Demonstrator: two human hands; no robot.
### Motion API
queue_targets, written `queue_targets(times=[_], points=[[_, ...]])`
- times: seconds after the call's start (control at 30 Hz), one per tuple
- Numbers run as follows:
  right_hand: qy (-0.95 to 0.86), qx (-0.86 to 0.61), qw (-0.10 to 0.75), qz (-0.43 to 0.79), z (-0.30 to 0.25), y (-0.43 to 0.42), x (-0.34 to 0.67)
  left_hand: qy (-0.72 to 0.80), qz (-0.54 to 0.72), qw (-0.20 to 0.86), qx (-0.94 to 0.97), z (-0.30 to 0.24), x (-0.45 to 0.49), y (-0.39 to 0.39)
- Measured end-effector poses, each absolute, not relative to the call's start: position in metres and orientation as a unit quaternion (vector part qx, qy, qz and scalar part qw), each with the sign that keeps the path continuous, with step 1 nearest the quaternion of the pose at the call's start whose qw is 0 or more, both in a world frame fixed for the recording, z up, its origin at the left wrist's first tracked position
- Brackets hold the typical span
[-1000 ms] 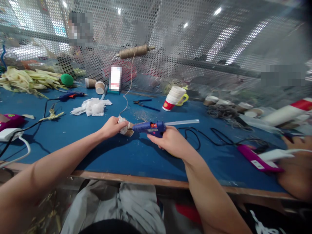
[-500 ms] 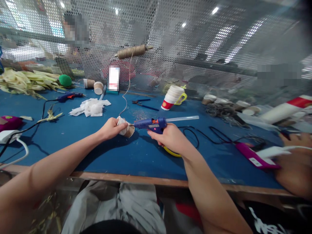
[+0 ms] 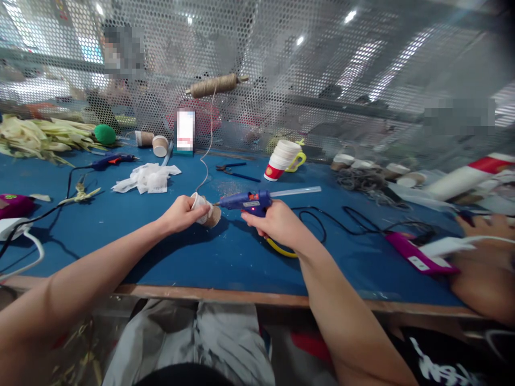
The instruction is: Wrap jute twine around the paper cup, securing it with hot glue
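Observation:
My left hand (image 3: 182,213) is closed round a small paper cup (image 3: 207,210) lying on its side, partly wrapped in twine, just above the blue table (image 3: 193,252). A strand of twine runs from the cup up to a twine spool (image 3: 214,84) on the mesh screen. My right hand (image 3: 277,224) grips a blue hot glue gun (image 3: 246,200) with a clear glue stick poking out of its back. The gun's nozzle touches the cup's side. A yellow ring (image 3: 279,249) lies under my right wrist.
A stack of paper cups (image 3: 281,160), blue pliers (image 3: 235,170), white tissue (image 3: 147,177), a second glue gun (image 3: 110,159), husk strips (image 3: 44,135) and black cables (image 3: 346,222) lie on the table. At the right, another person's hand (image 3: 485,262) rests by a purple device (image 3: 414,256).
Both my hands, the cup and the glue gun have shifted slightly up and left in view. The cup has turned a little in my left hand. The yellow ring has come into sight.

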State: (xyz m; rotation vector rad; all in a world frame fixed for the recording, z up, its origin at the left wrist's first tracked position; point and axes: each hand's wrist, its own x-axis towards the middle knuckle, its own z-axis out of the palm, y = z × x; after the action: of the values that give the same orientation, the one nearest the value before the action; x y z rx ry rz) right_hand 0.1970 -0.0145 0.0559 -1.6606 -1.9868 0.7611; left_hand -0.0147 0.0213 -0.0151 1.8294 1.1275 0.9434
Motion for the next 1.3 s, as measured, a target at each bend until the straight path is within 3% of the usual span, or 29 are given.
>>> queue_targets(times=[1.3], points=[[-0.707, -0.596, 0.207, 0.319, 0.0626, -0.0150, 0.2001, 0.434, 0.362, 0.345, 0.750, -0.0100, -0.0132, 0.0162]])
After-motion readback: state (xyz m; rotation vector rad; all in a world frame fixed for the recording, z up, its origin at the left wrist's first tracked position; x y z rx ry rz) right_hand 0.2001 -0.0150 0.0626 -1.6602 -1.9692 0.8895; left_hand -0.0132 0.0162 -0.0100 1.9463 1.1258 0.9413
